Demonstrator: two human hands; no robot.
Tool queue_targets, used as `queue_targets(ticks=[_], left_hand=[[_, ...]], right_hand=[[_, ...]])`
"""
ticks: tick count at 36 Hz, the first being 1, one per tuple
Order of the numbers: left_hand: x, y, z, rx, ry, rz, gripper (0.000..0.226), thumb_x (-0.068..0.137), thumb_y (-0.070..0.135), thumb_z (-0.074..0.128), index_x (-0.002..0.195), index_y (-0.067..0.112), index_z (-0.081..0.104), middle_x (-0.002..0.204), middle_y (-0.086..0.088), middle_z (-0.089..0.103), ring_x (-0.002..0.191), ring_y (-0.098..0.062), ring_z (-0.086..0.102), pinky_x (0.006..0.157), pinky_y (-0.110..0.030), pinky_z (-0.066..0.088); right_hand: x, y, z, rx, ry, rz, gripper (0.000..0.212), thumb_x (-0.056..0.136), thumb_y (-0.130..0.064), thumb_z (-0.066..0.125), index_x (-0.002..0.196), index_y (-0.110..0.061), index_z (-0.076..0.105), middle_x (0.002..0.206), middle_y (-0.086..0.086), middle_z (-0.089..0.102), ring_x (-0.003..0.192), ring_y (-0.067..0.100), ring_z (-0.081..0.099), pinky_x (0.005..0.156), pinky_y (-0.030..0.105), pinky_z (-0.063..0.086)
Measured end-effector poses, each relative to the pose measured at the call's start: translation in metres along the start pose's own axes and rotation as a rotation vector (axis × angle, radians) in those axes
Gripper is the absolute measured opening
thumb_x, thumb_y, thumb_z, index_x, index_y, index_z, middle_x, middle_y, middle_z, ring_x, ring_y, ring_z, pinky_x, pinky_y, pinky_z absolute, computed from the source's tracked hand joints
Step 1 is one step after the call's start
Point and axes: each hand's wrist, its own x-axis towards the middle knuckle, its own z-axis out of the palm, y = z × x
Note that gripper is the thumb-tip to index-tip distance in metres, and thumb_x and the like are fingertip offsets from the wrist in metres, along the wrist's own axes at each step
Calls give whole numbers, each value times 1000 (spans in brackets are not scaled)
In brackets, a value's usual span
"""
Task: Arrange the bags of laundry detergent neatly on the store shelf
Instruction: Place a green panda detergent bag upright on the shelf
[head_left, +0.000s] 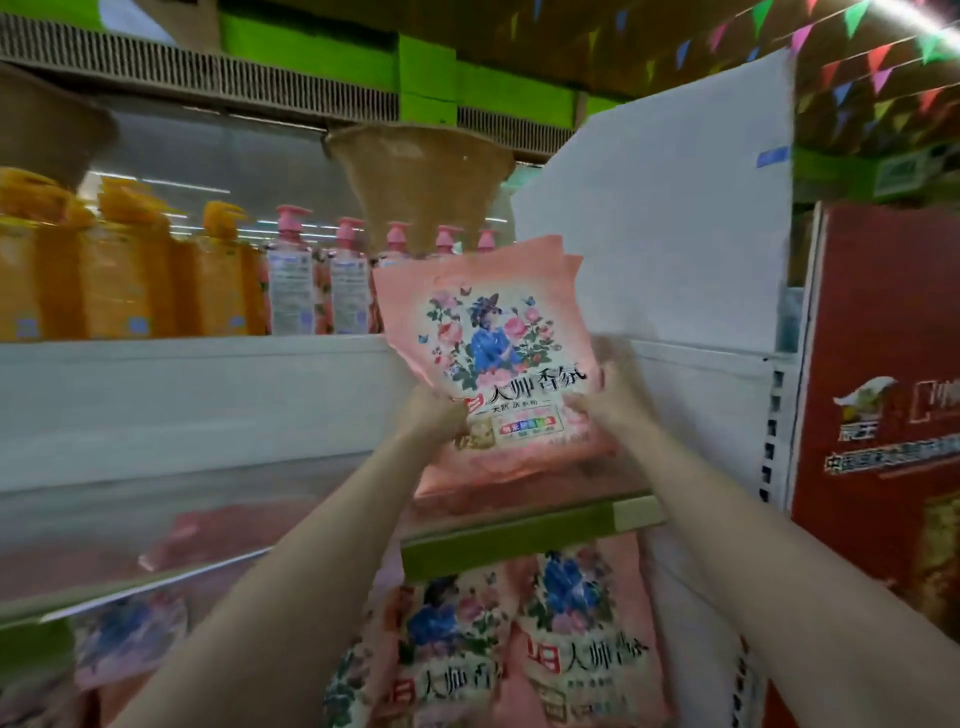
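A pink detergent bag (493, 353) with a flower print is held upright above the middle shelf (519, 535), tilted a little to the left. My left hand (434, 415) grips its lower left corner. My right hand (605, 397) grips its lower right edge. Under the held bag another pink bag (478, 480) lies flat on that shelf. Two more bags (519, 639) of the same print stand side by side on the shelf below. Blurred pink bags (208, 535) lie further left on the middle shelf.
Orange bottles (124, 270) and pink pump bottles (322, 280) line the upper shelf. A white panel (675, 208) closes the shelf on the right, with a red cardboard box (883, 364) beyond it. A woven basket (421, 176) hangs overhead.
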Motion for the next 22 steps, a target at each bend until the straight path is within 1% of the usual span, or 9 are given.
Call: queue_targets(ticks=[2, 3, 6, 9, 11, 13, 15, 19, 22], left_hand=[[8, -5, 14, -3, 39, 35, 17, 84, -4, 56, 99, 3, 51, 98, -9, 60, 77, -18, 54, 74, -30, 49], [10, -6, 20, 46, 70, 54, 22, 85, 1, 56, 106, 4, 54, 102, -11, 63, 81, -22, 57, 75, -32, 49], [17, -3, 35, 157, 165, 103, 29, 88, 12, 50, 116, 5, 52, 114, -15, 62, 103, -34, 60, 85, -37, 48], [27, 0, 46, 307, 247, 81, 34, 90, 16, 46, 124, 11, 51, 123, -17, 59, 115, -37, 54, 95, -41, 43], [35, -2, 51, 364, 310, 72, 33, 87, 20, 46, 118, 17, 54, 118, -15, 61, 112, -37, 55, 98, -43, 44], [45, -5, 56, 352, 358, 101, 27, 83, 20, 48, 108, 19, 58, 111, -13, 66, 105, -36, 58, 94, -46, 46], [52, -6, 61, 323, 380, 117, 23, 84, 19, 50, 104, 18, 61, 106, -11, 68, 101, -35, 60, 90, -44, 49], [53, -4, 66, 256, 369, 93, 22, 86, 22, 52, 108, 19, 58, 109, -10, 68, 101, -33, 62, 88, -42, 51], [52, -8, 62, 288, 306, 4, 30, 86, 27, 60, 111, 11, 57, 113, -10, 65, 105, -32, 60, 85, -37, 48]], right_hand=[[16, 18, -1, 36, -53, 14, 58, 84, 12, 56, 137, 1, 37, 129, 15, 55, 99, 25, 59, 55, 2, 45], [22, 25, 0, 40, -63, 59, 56, 85, 13, 54, 137, 0, 37, 129, 16, 55, 100, 26, 58, 58, 7, 47], [39, 45, -3, 32, -52, 119, 48, 85, 14, 51, 131, -3, 45, 117, 15, 61, 82, 19, 54, 49, 17, 46], [54, 51, -4, 20, -42, 82, 51, 82, 15, 52, 126, -9, 47, 105, 7, 60, 90, 18, 52, 65, 25, 44], [65, 59, -1, 52, -41, 69, 54, 79, 14, 51, 126, -11, 47, 111, 9, 63, 92, 19, 55, 69, 28, 47], [75, 67, 2, 64, -17, 43, 55, 76, 13, 51, 124, -15, 50, 112, 8, 65, 95, 21, 59, 77, 32, 51], [87, 77, 5, 89, -18, 33, 55, 76, 11, 52, 122, -19, 51, 111, 3, 66, 99, 21, 62, 84, 37, 53], [106, 93, 6, 104, -83, 19, 48, 74, 6, 58, 113, -20, 54, 109, 3, 68, 100, 24, 64, 87, 47, 54], [124, 110, 9, 106, -126, 37, 48, 68, 1, 60, 110, -18, 52, 110, 6, 67, 101, 26, 64, 89, 48, 53]])
